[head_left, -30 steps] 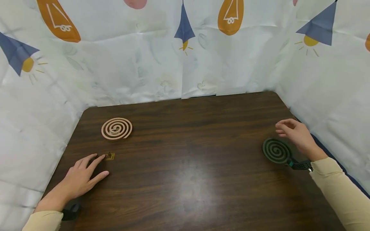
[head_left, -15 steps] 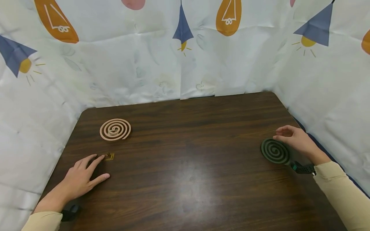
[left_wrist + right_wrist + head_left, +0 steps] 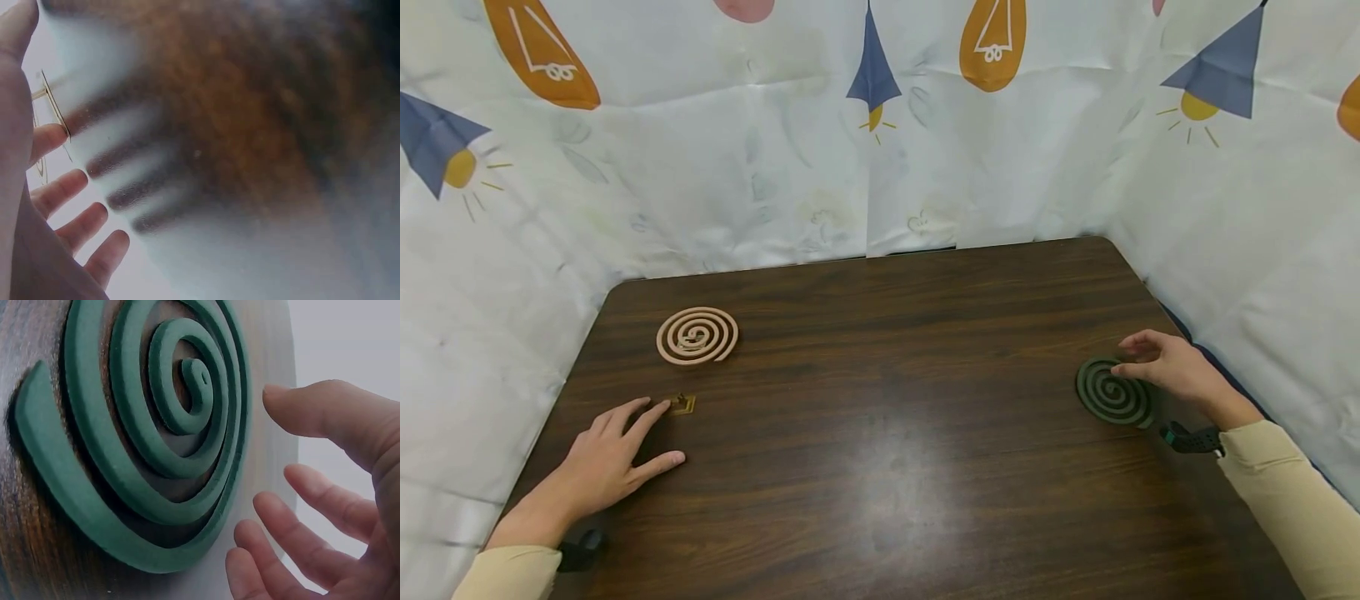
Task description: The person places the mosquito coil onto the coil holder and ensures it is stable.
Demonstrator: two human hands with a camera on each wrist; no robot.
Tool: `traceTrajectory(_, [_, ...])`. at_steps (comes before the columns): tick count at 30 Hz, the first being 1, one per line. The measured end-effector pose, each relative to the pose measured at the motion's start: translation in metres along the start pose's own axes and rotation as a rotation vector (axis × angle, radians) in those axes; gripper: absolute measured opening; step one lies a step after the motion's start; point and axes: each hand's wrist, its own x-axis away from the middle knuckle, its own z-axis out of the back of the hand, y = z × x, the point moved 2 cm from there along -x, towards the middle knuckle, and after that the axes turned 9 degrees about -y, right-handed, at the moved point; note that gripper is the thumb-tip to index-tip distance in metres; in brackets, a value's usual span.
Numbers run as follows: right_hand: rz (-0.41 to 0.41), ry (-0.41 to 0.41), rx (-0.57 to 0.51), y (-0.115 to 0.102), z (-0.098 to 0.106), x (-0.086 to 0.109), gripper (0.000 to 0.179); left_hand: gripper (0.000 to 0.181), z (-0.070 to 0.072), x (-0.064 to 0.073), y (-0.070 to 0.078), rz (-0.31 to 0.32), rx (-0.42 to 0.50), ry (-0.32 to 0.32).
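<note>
My left hand rests with fingers spread on the left of the table, its index fingertip at a small gold metal mosquito coil stand. In the left wrist view, the thin gold stand shows beside the index finger. A green mosquito coil lies flat at the right. My right hand hovers at its far right edge with thumb and fingers apart, holding nothing. The right wrist view shows the green coil close up, the thumb and fingers beside it.
A tan mosquito coil lies at the back left, behind the gold stand. The dark wooden table is bordered at the back and sides by white patterned curtains. Dark bands are worn on both wrists.
My right hand has come down toward the green coil, its thumb now over the coil's upper edge. The left hand has stayed by the gold stand.
</note>
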Motion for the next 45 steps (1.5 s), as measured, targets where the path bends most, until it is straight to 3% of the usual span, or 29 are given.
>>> traceTrajectory(8, [0.022, -0.004, 0.018, -0.0003, -0.0035, -0.0013, 0.07, 0.093, 0.0001, -0.002, 0.0004, -0.003, -0.001, 0.011])
traceTrajectory(31, [0.012, -0.041, 0.069, 0.0009, -0.0042, -0.0097, 0.069, 0.097, 0.001, -0.0039, 0.0042, 0.021, 0.034, -0.038])
traceTrajectory(45, [0.019, -0.052, 0.082, -0.0025, -0.0059, -0.0067, 0.061, 0.096, 0.0016, -0.0029, 0.0058, 0.022, 0.024, -0.024])
